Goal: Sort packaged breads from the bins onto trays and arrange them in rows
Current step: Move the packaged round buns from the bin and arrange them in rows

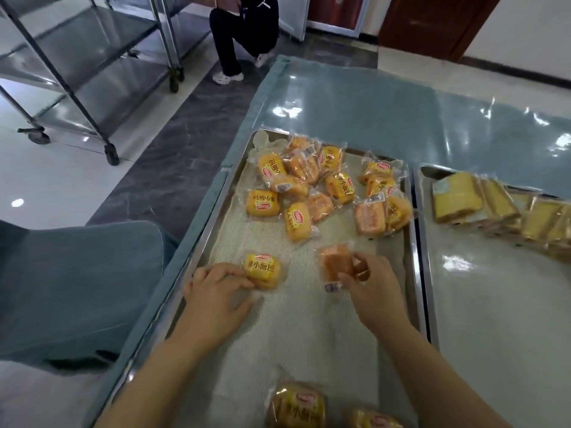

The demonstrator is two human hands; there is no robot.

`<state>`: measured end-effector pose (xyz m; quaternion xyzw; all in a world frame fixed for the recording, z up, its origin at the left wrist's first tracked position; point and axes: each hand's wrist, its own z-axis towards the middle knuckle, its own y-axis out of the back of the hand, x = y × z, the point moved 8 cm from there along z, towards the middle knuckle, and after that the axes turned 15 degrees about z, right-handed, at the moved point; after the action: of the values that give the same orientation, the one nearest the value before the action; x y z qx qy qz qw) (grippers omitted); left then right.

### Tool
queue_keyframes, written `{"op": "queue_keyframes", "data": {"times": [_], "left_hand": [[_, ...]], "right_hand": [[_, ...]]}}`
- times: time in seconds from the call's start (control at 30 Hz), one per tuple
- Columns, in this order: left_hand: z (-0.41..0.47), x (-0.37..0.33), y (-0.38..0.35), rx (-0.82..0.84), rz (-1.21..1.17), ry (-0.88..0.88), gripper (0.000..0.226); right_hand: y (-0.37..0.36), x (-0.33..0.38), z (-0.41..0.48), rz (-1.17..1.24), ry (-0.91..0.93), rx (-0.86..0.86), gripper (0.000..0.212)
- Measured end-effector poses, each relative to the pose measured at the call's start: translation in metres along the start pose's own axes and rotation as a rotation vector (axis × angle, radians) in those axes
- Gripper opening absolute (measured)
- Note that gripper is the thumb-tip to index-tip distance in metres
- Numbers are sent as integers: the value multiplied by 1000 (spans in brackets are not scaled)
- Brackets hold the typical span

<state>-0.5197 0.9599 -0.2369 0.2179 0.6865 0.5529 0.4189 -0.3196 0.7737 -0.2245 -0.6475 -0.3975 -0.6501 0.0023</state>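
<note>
A steel tray (412,242) lined with a mesh mat holds several small packaged breads in yellow wrappers, heaped loosely (321,183) at its far end. My left hand (216,291) grips one yellow-labelled bread (262,270) near the tray's left side. My right hand (370,285) pinches another packaged bread (335,262), its plain underside showing, at the tray's middle. Two more packaged breads (296,406) lie at the tray's near end.
A second tray (426,211) on the right carries flat packaged cake slices (457,197) in a row. Both trays sit on a teal table under clear film (355,100). Wheeled steel racks (92,72) and a crouching person (244,32) are at the far left.
</note>
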Motion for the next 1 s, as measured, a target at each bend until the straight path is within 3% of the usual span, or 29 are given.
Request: {"op": "queue_keyframes", "data": {"times": [0.17,0.23,0.3,0.37,0.43,0.6,0.7,0.8,1.0], "left_hand": [[8,-11,5,-33,-28,-115,42],[18,-16,5,-31,2,-144,49],[28,-21,0,16,55,-176,59],[36,-24,-9,116,119,-188,67],[41,-24,-17,186,181,-194,68],[42,-23,-9,185,330,-156,65],[28,-24,-8,187,284,-167,64],[2,-24,-7,215,220,-200,64],[-52,-18,-7,273,218,-261,61]], "right_hand": [[15,11,-31,-58,161,-103,37],[20,25,-42,-184,295,-175,36],[13,32,-51,-385,410,-133,38],[-3,20,-52,-455,324,100,40],[-15,0,-59,-366,148,308,41],[-7,-8,-69,-236,34,163,56],[-16,-13,-71,-304,-1,232,64],[-28,-16,-73,-376,-10,319,55],[-29,-12,-79,-388,31,231,45]]}}
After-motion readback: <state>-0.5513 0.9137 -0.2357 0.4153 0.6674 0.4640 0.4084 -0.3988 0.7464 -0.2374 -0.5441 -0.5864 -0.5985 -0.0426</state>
